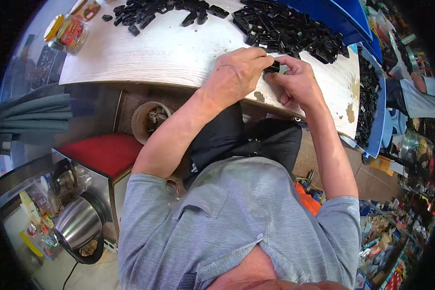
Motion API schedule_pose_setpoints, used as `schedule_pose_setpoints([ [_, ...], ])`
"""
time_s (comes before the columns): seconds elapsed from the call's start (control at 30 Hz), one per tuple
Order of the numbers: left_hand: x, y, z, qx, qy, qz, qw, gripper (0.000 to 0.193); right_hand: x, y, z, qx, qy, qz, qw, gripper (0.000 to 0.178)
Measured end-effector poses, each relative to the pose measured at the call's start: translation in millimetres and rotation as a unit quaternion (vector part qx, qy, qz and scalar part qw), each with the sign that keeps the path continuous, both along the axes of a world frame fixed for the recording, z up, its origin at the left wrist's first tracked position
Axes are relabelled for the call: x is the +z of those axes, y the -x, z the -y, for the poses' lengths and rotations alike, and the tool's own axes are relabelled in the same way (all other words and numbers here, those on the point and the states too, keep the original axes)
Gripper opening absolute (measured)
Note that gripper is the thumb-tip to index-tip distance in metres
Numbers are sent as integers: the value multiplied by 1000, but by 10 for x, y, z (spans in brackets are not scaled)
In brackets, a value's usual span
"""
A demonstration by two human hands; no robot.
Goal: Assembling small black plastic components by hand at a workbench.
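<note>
Left hand (239, 71), right hand (300, 83) pinched closed around small black plastic part (274, 67); slip could lose it in black-parts pile (290, 33) just beyond.

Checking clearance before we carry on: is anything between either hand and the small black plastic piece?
Nothing visible: the left hand and right hand are both right at the small black plastic piece. The heap of black plastic parts lies beyond it.

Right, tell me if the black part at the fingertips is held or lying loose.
Held: the left hand and right hand both pinch the black part, which shows between their fingers.
</note>
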State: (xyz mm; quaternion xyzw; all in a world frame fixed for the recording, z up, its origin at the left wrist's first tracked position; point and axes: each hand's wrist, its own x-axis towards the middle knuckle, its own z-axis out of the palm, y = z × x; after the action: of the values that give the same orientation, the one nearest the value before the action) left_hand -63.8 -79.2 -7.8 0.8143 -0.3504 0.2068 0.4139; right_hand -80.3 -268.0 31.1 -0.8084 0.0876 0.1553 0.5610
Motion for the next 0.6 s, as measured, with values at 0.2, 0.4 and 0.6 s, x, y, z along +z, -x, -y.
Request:
schedule_pose_setpoints([
  [0.2, -23, -68, -34, -24, -21, 17, 999, 25, 45, 23, -19, -8, 7, -1, 1000, 32],
  [0.4, -64, -167, -58, -57, -22, 9, 998, 29, 3, 13, 26, -1, -4, 4, 1000, 32],
  [0.6, -70, -242, -73, -98, -43, 9, 994, 29, 18, 0, -5, 2, 2, -1, 1000, 32],
])
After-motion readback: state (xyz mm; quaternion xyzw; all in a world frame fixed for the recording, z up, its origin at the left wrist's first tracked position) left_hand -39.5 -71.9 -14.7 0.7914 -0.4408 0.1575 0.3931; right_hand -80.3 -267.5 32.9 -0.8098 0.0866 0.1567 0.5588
